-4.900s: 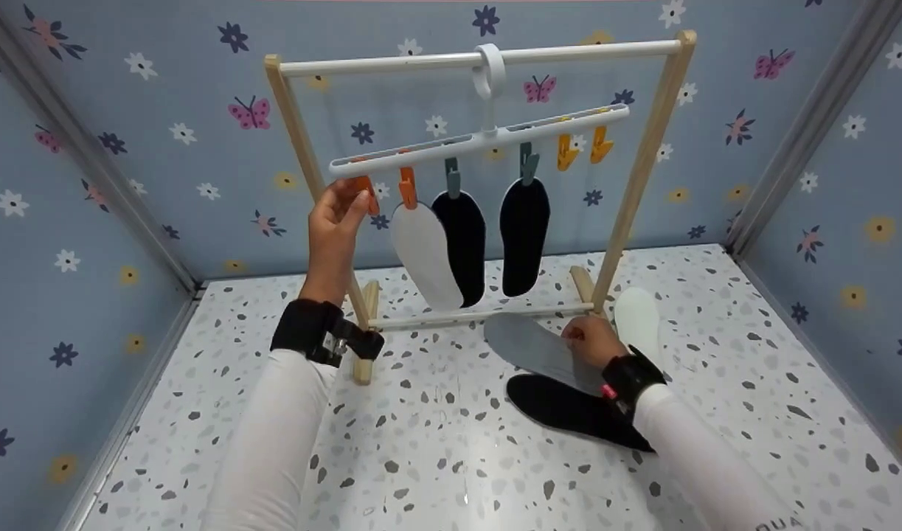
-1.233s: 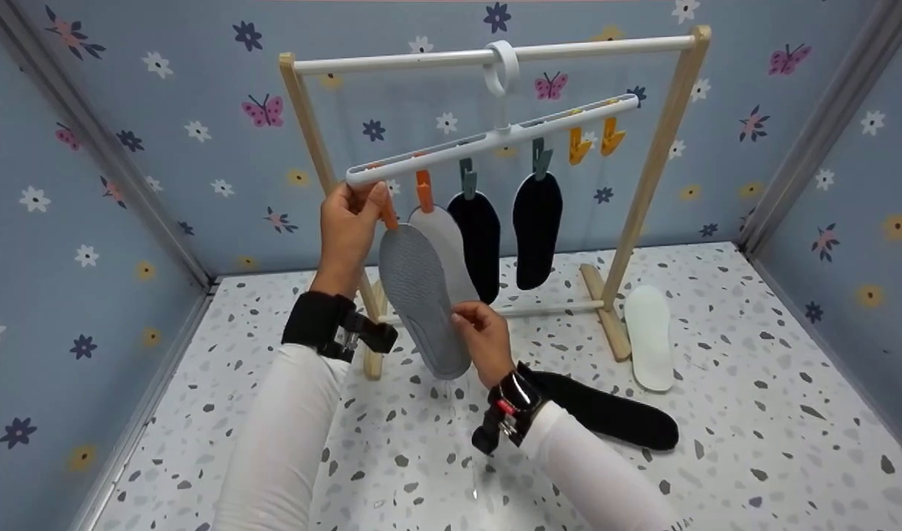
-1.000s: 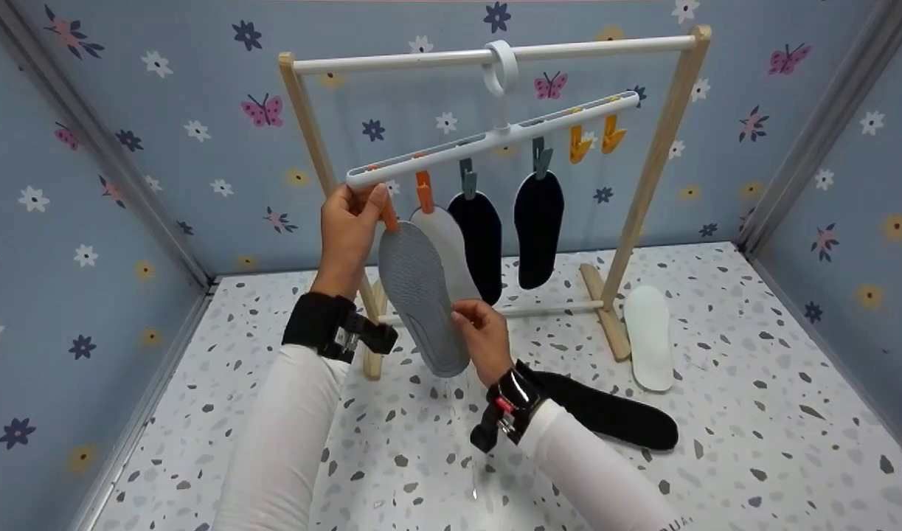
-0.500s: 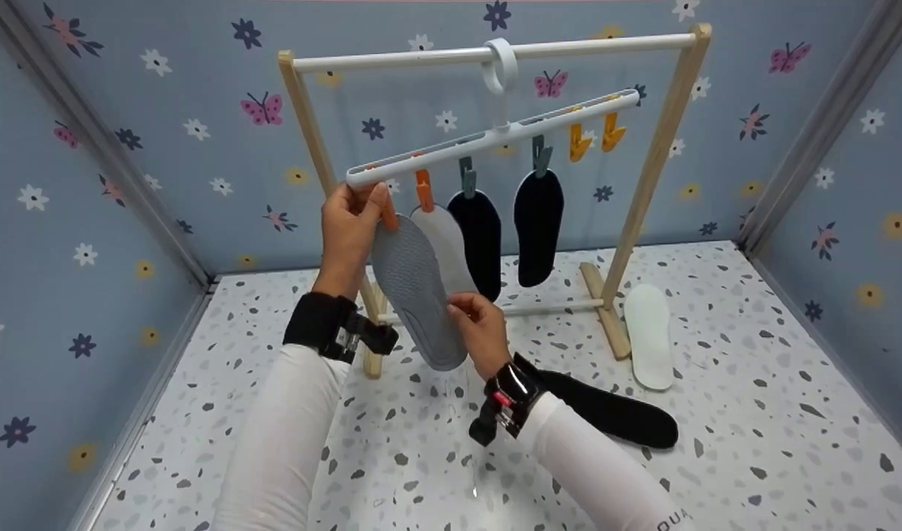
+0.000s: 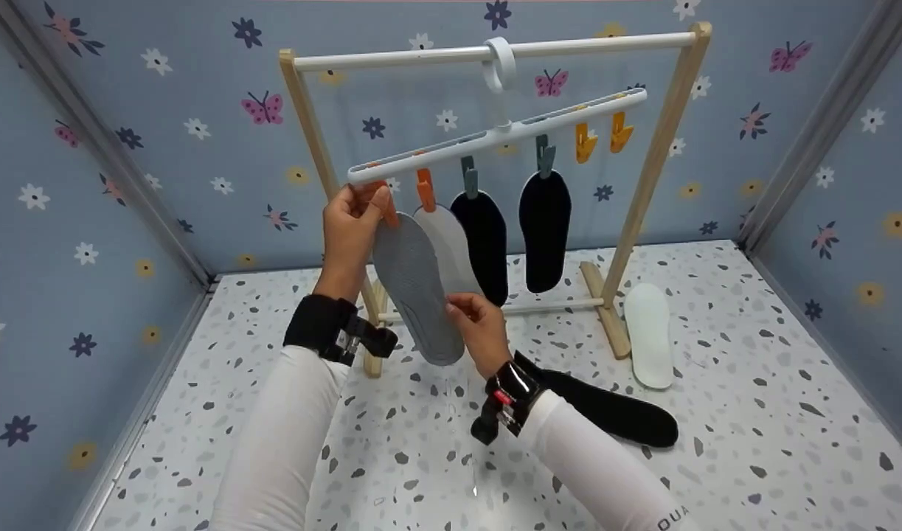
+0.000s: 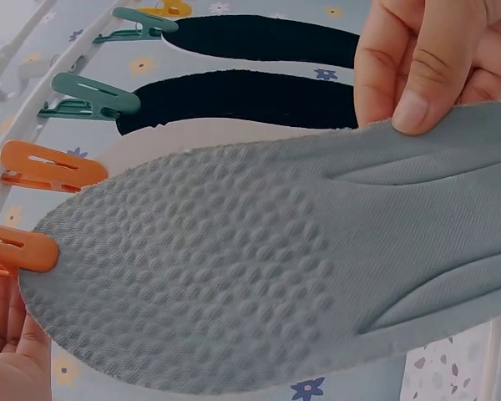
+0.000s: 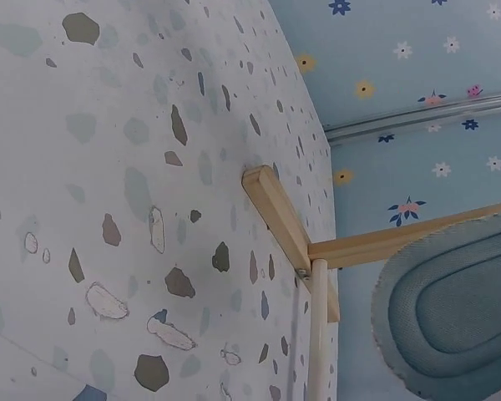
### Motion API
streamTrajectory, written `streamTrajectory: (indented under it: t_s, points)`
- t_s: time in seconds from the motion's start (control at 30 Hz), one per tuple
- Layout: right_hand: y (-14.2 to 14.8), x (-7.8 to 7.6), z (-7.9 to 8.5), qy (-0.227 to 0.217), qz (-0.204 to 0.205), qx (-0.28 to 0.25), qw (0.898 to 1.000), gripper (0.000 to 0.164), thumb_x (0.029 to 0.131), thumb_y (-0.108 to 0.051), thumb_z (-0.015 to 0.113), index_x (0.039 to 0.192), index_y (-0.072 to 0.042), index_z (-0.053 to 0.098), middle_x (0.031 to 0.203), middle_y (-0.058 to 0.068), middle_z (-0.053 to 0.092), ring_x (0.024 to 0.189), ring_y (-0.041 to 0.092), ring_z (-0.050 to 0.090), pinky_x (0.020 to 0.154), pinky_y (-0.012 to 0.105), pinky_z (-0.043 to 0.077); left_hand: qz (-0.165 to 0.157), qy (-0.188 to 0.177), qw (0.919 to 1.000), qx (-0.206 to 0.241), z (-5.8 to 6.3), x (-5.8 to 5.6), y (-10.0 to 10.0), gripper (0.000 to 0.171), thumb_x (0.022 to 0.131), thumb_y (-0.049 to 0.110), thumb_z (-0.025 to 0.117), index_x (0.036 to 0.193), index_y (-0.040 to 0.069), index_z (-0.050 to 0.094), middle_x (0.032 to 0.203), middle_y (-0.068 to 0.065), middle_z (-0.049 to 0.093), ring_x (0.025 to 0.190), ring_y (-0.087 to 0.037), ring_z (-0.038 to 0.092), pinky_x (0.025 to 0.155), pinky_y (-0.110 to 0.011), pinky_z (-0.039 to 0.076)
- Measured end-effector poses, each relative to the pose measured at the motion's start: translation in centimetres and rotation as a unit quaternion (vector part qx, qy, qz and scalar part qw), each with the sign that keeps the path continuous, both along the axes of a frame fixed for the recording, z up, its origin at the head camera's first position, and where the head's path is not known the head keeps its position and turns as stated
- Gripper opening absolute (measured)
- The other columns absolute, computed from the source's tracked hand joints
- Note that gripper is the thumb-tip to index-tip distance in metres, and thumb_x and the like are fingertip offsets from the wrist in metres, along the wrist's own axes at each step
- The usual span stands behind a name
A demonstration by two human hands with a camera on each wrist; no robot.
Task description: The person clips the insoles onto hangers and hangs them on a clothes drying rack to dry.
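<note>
At the left end of the white hanger (image 5: 451,151), my left hand (image 5: 349,232) pinches an orange clothespin (image 5: 389,210) between thumb and fingers. A grey insole (image 5: 417,287) slants down from that clothespin; in the left wrist view the clothespin's tip overlaps the bumpy end of the insole (image 6: 209,267). My right hand (image 5: 481,332) pinches the insole's right edge, thumb (image 6: 413,109) on the front face. Just behind hangs a light insole (image 5: 451,251) from another orange clothespin (image 5: 425,190). Two black insoles (image 5: 545,232) hang from green clothespins (image 5: 545,158).
Two yellow clothespins (image 5: 585,144) hang with nothing in them at the hanger's right. A wooden-legged rack (image 5: 646,162) bears the hanger. On the speckled floor (image 5: 391,457) lie a black insole (image 5: 605,405) and a pale one (image 5: 648,335). Flowered walls (image 5: 163,192) enclose the space.
My right hand has lifted the grey insole off the floor and brought it left to the end clothespin. Over the last second the insole has risen slightly; my left hand stays on the clothespin.
</note>
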State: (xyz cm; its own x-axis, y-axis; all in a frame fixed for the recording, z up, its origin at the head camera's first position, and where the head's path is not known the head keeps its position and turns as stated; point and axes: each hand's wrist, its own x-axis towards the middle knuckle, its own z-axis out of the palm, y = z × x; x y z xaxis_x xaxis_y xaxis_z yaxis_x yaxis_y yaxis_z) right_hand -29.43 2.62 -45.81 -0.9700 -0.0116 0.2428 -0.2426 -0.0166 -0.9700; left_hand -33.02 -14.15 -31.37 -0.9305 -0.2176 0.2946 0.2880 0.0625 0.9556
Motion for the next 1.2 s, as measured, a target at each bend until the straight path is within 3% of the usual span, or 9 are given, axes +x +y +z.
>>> streamTrajectory:
  t_s: [0.13,0.27,0.43,0.6,0.83,1.2]
  points:
    - [0.4,-0.1,-0.5,-0.02,-0.004,-0.001,1.0,0.02,0.089,-0.01,0.065,0.107,0.0,0.066,0.1,0.008,0.067,0.088,0.013,0.061,0.074,0.026,0.049,-0.003,-0.011,0.9999,0.001,0.0,0.0,0.0,0.038,0.09,0.035,0.063,0.116,0.007,0.058,0.106,-0.006,0.059,0.098,-0.017,0.052,0.096,-0.033,0.041]
    - [1.1,0.1,-1.2,-0.037,-0.013,-0.012,0.999,0.023,0.088,-0.011,0.066,0.108,0.002,0.066,0.1,0.01,0.067,0.085,0.012,0.06,0.067,0.023,0.048,-0.017,-0.008,0.9998,0.004,0.0,0.1,0.0,0.04,0.09,0.035,0.062,0.118,0.006,0.057,0.109,-0.008,0.058,0.099,-0.018,0.052,0.099,-0.034,0.039]
    - [2.0,0.7,-2.3,-0.038,-0.013,-0.017,0.999,0.025,0.088,-0.011,0.067,0.107,0.006,0.065,0.102,0.018,0.066,0.083,0.015,0.061,0.073,0.027,0.05,-0.025,-0.001,0.9997,0.002,-0.3,0.1,-0.2,0.041,0.091,0.035,0.061,0.119,0.006,0.056,0.109,-0.007,0.059,0.099,-0.018,0.052,0.098,-0.033,0.04]
    - [2.8,1.4,-3.0,-0.046,-0.005,-0.024,0.999,0.02,0.087,-0.011,0.067,0.104,0.001,0.067,0.098,0.011,0.068,0.084,0.015,0.063,0.083,0.036,0.051,-0.027,0.002,0.9996,-0.001,-0.5,0.0,-0.2,0.041,0.091,0.034,0.062,0.12,0.005,0.056,0.109,-0.007,0.058,0.1,-0.018,0.052,0.096,-0.033,0.041]
    - [4.0,1.6,-3.9,-0.054,0.004,-0.025,0.998,0.021,0.086,-0.007,0.068,0.105,0.003,0.066,0.095,0.005,0.068,0.086,0.012,0.063,0.081,0.026,0.05,-0.031,0.004,0.9995,-0.006,-0.7,-0.3,-0.2,0.043,0.089,0.036,0.064,0.12,0.007,0.056,0.11,-0.007,0.059,0.102,-0.017,0.052,0.096,-0.034,0.04]
    - [5.2,3.6,-1.5,-0.052,0.006,-0.004,0.999,0.02,0.087,-0.001,0.064,0.103,0.009,0.063,0.097,0.017,0.066,0.083,0.009,0.061,0.076,0.022,0.049,-0.02,0.024,0.9995,0.009,-1.1,-0.2,-1.0,0.043,0.085,0.035,0.07,0.119,0.01,0.06,0.112,-0.008,0.061,0.103,-0.021,0.053,0.093,-0.036,0.043]
